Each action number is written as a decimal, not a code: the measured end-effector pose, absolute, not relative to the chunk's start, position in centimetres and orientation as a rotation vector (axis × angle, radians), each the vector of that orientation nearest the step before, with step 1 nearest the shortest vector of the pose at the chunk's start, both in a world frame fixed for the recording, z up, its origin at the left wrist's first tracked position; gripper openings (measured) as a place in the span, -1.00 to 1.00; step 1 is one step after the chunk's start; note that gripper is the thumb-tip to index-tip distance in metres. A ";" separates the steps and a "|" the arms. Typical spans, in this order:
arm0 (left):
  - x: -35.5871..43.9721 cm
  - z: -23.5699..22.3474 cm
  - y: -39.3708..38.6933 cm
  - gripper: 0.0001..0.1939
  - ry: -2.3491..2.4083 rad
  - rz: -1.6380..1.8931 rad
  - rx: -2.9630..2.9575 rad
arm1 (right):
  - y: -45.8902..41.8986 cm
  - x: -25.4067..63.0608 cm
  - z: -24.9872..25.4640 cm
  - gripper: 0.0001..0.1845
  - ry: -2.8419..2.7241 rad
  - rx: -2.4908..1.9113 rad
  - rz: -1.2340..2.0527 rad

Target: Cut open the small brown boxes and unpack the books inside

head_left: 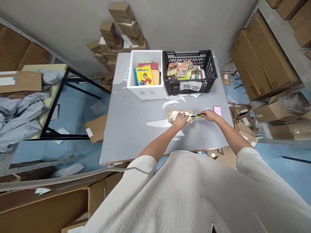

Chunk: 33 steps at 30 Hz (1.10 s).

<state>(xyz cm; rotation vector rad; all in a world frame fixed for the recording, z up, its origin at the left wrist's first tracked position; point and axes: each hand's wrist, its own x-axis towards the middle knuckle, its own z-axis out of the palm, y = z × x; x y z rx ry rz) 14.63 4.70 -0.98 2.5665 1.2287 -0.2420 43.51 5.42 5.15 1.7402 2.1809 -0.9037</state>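
Note:
A small brown cardboard box [171, 117] with a white label and tape lies on the grey table [126, 129]. My left hand [180, 120] rests on its top, fingers stretched out across the label and pressing it down. In my right hand [209, 115] is a black and yellow utility knife [198, 115], its tip pointing left at the box's right end. Whether the blade has entered the cardboard is too small to tell. Torn white paper scraps [159, 124] lie beside and in front of the box.
Behind the box stand a white foam bin [152, 94] and a black plastic crate [173, 86], both holding books. A phone [217, 110] with a lit screen lies right of my right hand. Cartons [262, 58] line the right shelving; stacked boxes [131, 30] stand by the wall.

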 end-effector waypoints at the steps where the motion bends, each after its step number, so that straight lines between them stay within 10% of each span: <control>1: 14.6 -1.0 4.7 -0.40 1.226 -0.241 2.571 | 5.7 43.3 5.0 -0.56 2.187 1.729 -0.889; 15: 14.6 -0.4 4.9 -0.47 1.227 -0.247 2.551 | 0.5 45.1 2.5 -0.56 1.959 1.904 -1.764; 33: 14.5 -0.3 4.4 -0.49 1.248 -0.215 2.533 | -2.2 44.6 1.1 -0.61 2.038 2.079 -1.690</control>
